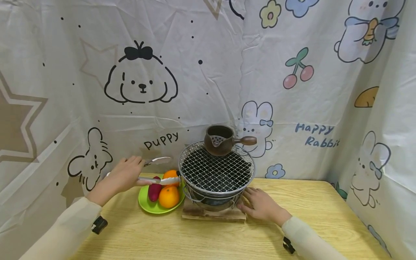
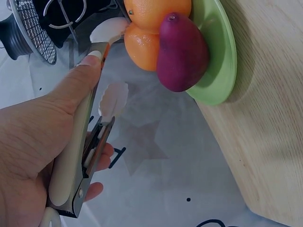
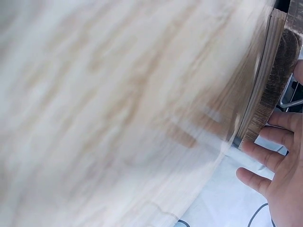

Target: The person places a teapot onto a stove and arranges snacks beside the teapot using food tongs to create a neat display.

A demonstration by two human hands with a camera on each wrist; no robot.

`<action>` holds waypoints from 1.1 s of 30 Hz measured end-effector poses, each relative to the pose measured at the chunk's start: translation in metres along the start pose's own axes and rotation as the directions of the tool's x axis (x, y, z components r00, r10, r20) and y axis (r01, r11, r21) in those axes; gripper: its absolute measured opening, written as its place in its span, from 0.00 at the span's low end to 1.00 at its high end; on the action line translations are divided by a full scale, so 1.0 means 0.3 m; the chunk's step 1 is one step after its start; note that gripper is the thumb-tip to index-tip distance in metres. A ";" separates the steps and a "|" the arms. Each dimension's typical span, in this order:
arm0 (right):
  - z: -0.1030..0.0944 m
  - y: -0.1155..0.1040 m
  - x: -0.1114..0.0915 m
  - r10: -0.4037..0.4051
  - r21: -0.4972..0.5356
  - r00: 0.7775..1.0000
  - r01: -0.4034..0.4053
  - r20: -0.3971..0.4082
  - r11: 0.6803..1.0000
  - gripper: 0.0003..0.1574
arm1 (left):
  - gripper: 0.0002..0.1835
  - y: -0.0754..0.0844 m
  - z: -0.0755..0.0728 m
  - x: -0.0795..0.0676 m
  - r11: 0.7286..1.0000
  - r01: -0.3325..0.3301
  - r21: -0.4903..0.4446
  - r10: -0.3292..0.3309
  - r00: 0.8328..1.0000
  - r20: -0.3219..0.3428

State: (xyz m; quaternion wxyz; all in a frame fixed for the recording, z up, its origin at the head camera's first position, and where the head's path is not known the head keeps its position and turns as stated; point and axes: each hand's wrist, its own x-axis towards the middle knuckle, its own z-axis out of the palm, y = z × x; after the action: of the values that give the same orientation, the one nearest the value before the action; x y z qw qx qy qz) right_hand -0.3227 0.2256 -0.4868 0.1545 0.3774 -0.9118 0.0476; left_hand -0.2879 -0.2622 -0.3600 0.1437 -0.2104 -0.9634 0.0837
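My left hand (image 1: 127,174) grips a pair of cream-handled tongs (image 2: 71,146), thumb along one arm and fingers around the other. The tongs' pale scalloped tips stand spread apart, one overlapping the oranges in the head view. Two oranges (image 1: 169,197) and a purple, mango-shaped fruit (image 2: 182,54) lie on a green plate (image 1: 145,206). My right hand (image 1: 261,206) reaches to the right end of a wooden board (image 1: 211,216) under a round tabletop grill (image 1: 211,175); its fingers are extended along the board's edge. A brown side-handled teapot (image 1: 218,144) sits on the grill's wire mesh, toward the back.
The light wooden table (image 1: 156,238) carries everything. Behind it hangs a printed cloth (image 1: 201,97) with cartoon animals, which also closes in both sides. The plate stands close to the grill's left side.
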 end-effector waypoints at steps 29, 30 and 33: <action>-0.011 -0.012 -0.001 0.025 0.027 1.000 -0.026 0.012 0.999 0.38 | 0.41 0.028 0.042 0.018 0.999 0.035 0.025 -0.036 0.999 0.029; -0.011 -0.012 -0.001 0.026 0.027 1.000 -0.026 0.013 0.999 0.38 | 0.41 0.029 0.043 0.019 0.999 0.037 0.024 -0.038 0.999 0.032; -0.012 -0.012 0.000 0.027 0.026 0.999 -0.028 0.018 0.999 0.38 | 0.41 0.030 0.043 0.021 0.999 0.038 0.020 -0.038 0.999 0.038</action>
State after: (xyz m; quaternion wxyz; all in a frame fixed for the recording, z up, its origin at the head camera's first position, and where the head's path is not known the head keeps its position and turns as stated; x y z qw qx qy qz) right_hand -0.3192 0.2237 -0.4837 0.1408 0.3671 -0.9176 0.0586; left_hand -0.2940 -0.2527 -0.3728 0.1286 -0.1889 -0.9690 0.0943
